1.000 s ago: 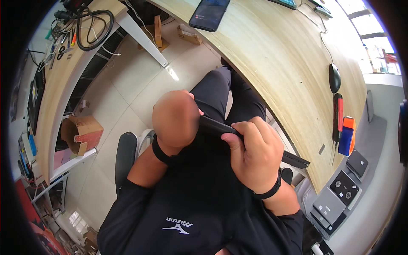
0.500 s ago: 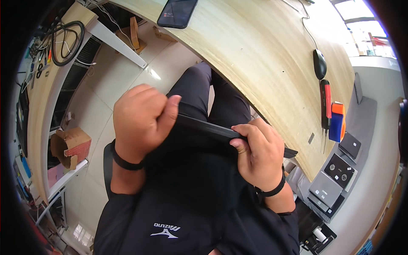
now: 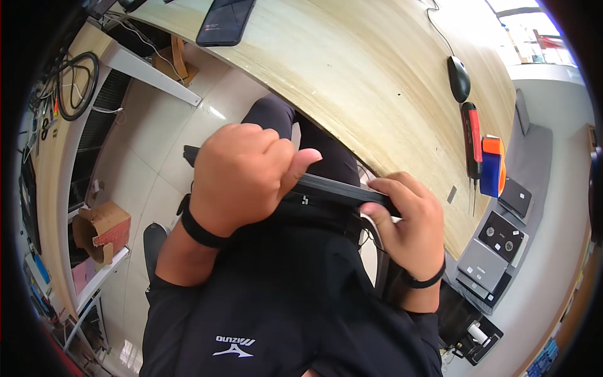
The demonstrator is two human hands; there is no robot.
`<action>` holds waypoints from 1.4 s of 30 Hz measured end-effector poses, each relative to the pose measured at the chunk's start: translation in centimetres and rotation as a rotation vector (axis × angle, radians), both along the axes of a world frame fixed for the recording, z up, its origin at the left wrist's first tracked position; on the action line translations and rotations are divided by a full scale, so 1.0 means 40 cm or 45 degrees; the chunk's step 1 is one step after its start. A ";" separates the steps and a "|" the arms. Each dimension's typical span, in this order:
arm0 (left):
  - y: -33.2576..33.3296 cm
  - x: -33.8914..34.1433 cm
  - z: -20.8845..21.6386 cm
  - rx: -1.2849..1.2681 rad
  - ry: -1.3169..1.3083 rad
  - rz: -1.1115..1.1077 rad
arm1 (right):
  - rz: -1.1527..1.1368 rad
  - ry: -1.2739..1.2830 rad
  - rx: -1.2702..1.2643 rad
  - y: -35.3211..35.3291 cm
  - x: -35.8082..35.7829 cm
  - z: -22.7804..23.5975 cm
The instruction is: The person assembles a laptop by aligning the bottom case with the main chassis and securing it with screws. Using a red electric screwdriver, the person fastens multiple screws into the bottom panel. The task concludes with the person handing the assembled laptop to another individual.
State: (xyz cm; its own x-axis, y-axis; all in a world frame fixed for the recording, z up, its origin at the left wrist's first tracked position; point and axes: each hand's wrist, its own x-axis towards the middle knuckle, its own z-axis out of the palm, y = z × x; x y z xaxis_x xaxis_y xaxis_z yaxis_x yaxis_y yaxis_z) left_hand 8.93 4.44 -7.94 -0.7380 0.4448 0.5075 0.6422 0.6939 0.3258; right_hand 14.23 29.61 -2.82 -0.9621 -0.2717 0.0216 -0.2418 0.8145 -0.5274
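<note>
A long, thin black strip-like thing (image 3: 339,190) with fine lines along its side lies across my lap, between my hands. I cannot tell its exact kind. My left hand (image 3: 245,169) is curled over its left part, thumb sticking out to the right; its fingertips are hidden. Past that hand a black end (image 3: 191,154), seemingly of the same strip, shows over the floor. My right hand (image 3: 411,223) pinches the strip near its right end, thumb below and fingers above. A black band circles each wrist.
Ahead is a wooden table (image 3: 352,69) bearing a phone (image 3: 226,22), a black mouse (image 3: 459,80), a red-and-black screwdriver (image 3: 471,135) and a blue-and-orange tape roll (image 3: 492,166). Several laptops (image 3: 483,273) lie to the right. A torn cardboard box (image 3: 103,231) sits on a low shelf at left.
The view has shifted and both hands appear farther right. The strip's end no longer sticks out past my right hand; an end now shows past my left hand.
</note>
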 end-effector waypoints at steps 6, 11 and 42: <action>0.010 -0.013 0.005 -0.037 -0.057 -0.027 | 0.004 0.074 -0.088 0.063 0.023 -0.041; 0.026 -0.009 0.026 -0.133 -0.120 -0.101 | 0.046 0.180 -0.148 0.068 0.020 -0.055; -0.042 0.043 0.068 -0.029 -0.203 -0.062 | 0.151 0.244 -0.697 0.099 0.076 -0.056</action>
State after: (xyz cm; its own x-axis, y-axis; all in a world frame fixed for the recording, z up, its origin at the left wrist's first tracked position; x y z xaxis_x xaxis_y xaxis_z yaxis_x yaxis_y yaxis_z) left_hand 10.65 2.76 -5.22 -0.7857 0.4919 0.3750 0.6166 0.6715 0.4111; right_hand 17.28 33.58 -5.06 -0.8909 -0.2775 0.3596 -0.4473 0.3976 -0.8012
